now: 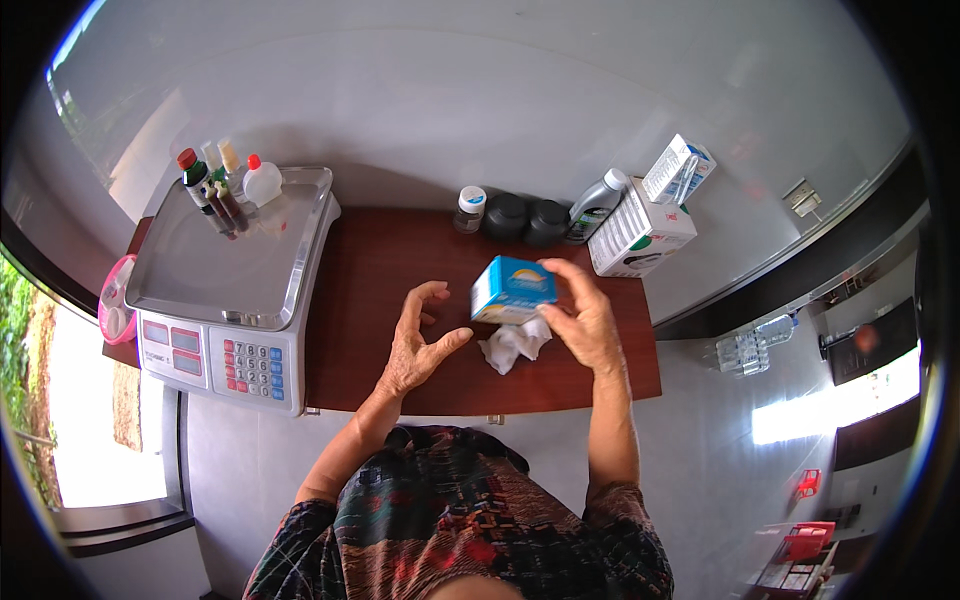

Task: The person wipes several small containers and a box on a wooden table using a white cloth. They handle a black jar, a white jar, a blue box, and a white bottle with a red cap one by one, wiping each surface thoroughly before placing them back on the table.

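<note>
My right hand grips a small blue and white carton by its right side, thumb at the front and fingers behind. To the left of the carton, my left hand is open, its thumb and fingers apart and touching nothing. A crumpled white tissue or cloth lies on the dark red-brown table, just below the carton. Whether the carton touches the table is hard to tell.
On the left stands a scale with several bottles on its metal pan. Along the wall are a white-lidded jar, black jars, a grey bottle and a white box with a smaller box on top.
</note>
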`<act>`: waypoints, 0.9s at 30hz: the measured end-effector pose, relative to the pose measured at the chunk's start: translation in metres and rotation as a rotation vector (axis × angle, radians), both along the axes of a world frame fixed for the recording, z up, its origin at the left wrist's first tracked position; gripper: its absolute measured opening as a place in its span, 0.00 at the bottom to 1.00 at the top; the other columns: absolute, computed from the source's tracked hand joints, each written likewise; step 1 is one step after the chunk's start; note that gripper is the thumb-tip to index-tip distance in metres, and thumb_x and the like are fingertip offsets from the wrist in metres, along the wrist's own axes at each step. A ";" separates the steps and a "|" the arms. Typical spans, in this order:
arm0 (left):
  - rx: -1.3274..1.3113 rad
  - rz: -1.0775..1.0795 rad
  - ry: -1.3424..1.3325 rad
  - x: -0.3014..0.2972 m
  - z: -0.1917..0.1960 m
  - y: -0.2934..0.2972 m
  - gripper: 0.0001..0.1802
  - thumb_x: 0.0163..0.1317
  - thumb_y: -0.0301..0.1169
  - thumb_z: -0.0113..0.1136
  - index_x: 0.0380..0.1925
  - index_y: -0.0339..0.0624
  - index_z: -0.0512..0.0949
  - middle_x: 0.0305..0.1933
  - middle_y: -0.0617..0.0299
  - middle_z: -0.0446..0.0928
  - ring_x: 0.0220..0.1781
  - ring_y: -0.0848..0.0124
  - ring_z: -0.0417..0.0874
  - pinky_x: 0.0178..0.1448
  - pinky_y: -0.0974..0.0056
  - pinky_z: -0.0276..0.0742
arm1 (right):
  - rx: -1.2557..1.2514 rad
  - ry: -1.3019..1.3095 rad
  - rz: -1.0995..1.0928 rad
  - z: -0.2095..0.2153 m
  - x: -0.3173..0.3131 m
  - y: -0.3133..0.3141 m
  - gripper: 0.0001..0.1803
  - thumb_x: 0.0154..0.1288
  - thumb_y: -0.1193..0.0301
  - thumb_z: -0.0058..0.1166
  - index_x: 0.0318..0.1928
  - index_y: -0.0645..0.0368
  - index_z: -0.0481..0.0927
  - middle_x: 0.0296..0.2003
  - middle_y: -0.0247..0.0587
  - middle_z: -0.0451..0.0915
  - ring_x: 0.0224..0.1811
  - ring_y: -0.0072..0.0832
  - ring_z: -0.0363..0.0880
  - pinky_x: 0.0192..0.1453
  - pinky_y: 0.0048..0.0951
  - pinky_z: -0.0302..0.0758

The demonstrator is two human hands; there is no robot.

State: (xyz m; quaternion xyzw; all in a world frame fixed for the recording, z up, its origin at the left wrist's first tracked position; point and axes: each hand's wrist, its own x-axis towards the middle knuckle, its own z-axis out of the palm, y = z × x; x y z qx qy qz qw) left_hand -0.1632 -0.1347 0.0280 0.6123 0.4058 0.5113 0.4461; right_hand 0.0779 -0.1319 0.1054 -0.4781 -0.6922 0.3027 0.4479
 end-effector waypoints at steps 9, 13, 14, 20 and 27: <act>0.036 0.017 0.132 0.007 0.006 0.000 0.32 0.50 0.43 0.72 0.51 0.40 0.72 0.47 0.55 0.73 0.50 0.63 0.74 0.53 0.59 0.71 | -0.072 0.263 -0.022 -0.004 0.059 0.031 0.28 0.57 0.81 0.58 0.60 0.62 0.69 0.51 0.39 0.75 0.54 0.23 0.72 0.58 0.26 0.70; 0.156 0.015 0.336 0.029 0.014 0.008 0.30 0.48 0.39 0.72 0.50 0.39 0.73 0.47 0.53 0.74 0.50 0.59 0.75 0.53 0.57 0.73 | -0.107 0.288 0.029 -0.009 0.043 0.029 0.27 0.58 0.79 0.59 0.59 0.63 0.69 0.50 0.40 0.75 0.53 0.24 0.72 0.57 0.26 0.70; 0.127 -0.008 0.408 0.040 0.018 0.010 0.31 0.47 0.38 0.72 0.50 0.39 0.73 0.46 0.52 0.73 0.49 0.57 0.75 0.54 0.56 0.73 | -0.081 0.287 -0.020 -0.006 0.041 0.026 0.28 0.58 0.78 0.59 0.60 0.64 0.69 0.51 0.40 0.74 0.54 0.25 0.72 0.58 0.26 0.69; 0.468 -0.094 0.560 0.096 0.011 0.003 0.31 0.47 0.35 0.71 0.54 0.56 0.73 0.57 0.54 0.65 0.54 0.53 0.71 0.58 0.52 0.72 | 0.003 0.060 -0.200 0.002 0.074 0.022 0.28 0.58 0.83 0.55 0.61 0.63 0.67 0.53 0.42 0.73 0.56 0.27 0.70 0.61 0.29 0.68; 0.481 0.072 0.624 0.089 -0.005 0.008 0.22 0.45 0.22 0.64 0.42 0.55 0.80 0.51 0.55 0.70 0.49 0.55 0.74 0.51 0.54 0.76 | 0.089 -0.144 -0.380 -0.042 0.088 0.034 0.29 0.54 0.86 0.54 0.58 0.59 0.70 0.53 0.46 0.74 0.53 0.36 0.76 0.47 0.31 0.78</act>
